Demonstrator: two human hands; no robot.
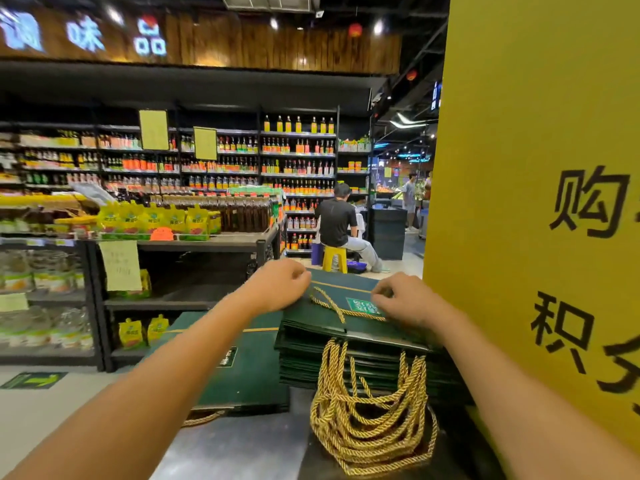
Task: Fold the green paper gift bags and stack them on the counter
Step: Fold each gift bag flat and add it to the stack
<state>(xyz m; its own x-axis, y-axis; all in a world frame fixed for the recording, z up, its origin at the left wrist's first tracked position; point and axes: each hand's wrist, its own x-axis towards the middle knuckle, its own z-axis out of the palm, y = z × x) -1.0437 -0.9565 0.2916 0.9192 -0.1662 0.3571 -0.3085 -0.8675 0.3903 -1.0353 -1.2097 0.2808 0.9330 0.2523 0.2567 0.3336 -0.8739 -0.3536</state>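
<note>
1. Your left hand rests on the top green bag, fingers curled over its far left edge
2. Your right hand bunches its fingertips, pinching the same bag beside its label; a gold rope handle lies between your fingers
3. Under your fingers that bag lies flat on the stack of folded bags on the counter

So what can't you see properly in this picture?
All in the head view:
- Label on the top bag: print too small, partly covered by the right hand.
- Yellow sign: writing cut off by the right edge.
- Loose bag: its label is partly under the left arm.
- Stack: edges too thin to count.
- Left hand: curled fingers hide whether it grips.
</note>
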